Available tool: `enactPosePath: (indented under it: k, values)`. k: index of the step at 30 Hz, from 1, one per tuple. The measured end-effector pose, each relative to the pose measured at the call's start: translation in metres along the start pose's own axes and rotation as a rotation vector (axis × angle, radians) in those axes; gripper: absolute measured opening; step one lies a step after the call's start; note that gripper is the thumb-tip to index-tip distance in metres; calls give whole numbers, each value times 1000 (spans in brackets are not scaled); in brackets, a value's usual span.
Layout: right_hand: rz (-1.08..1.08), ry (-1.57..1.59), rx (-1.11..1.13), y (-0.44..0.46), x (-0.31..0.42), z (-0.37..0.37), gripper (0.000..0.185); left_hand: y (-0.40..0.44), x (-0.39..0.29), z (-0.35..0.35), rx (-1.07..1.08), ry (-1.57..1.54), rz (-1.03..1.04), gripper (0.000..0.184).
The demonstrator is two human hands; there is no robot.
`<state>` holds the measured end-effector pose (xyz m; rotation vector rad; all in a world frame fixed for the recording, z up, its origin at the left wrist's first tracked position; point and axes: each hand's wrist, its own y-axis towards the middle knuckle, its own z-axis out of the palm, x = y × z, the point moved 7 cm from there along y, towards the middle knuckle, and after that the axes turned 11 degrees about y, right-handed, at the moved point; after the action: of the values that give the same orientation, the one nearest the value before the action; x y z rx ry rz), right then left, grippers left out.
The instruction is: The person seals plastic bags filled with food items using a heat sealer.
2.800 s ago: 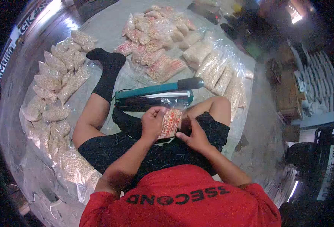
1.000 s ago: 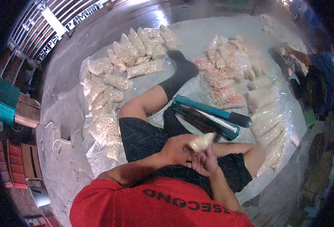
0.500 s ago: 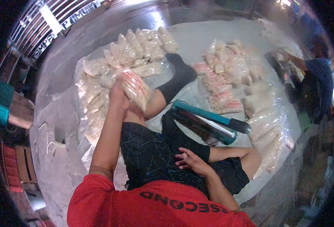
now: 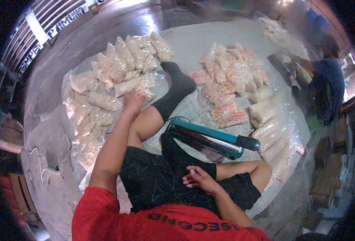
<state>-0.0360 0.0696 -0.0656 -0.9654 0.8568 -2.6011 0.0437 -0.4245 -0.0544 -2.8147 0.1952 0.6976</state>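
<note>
My left hand [image 4: 133, 103] is down among the clear plastic bags of pale pieces on the left of the sheet. Its fingers are curled at a red-printed plastic bag [image 4: 146, 94], mostly hidden behind the hand and lying against the neighbouring bags. My right hand [image 4: 199, 179] rests above my lap, fingers loosely spread and holding nothing. Between my legs and the right-hand bags lies a long teal impulse sealer [image 4: 207, 132] with a black end on its arm. Red-printed bags [image 4: 227, 112] are piled beyond it.
A pale sheet [image 4: 209, 34] covers the concrete floor under the bags. More filled bags [image 4: 272, 128] line its right side. My socked foot [image 4: 177, 76] stretches between the two groups. A person [image 4: 328, 76] sits at the far right near more bags.
My left hand has lowered the red-printed bag from above my leg to the left-hand bags. The view has shifted slightly. My right hand stays above my lap.
</note>
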Motion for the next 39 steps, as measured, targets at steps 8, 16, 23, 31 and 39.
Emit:
enactPosePath:
  k: [8, 16, 23, 31, 39]
  values:
    - [-22, -75, 74, -6, 10, -8, 59, 44, -54, 55, 44, 644, 423, 82]
    - [-1017, 131, 428, -199, 264, -69, 64, 83, -76, 73, -177, 573, 158, 74]
    - [-1085, -1507, -561, -32, 292, -166, 33, 68, -67, 51, -9, 802, 361, 91]
    - [-1099, -1804, -411, 47, 266, -160, 45, -168, -75, -32, 53, 718, 426, 67]
    - [-1225, -1023, -708, 0, 291, -198, 19, -237, -74, -17, -129, 933, 538, 80]
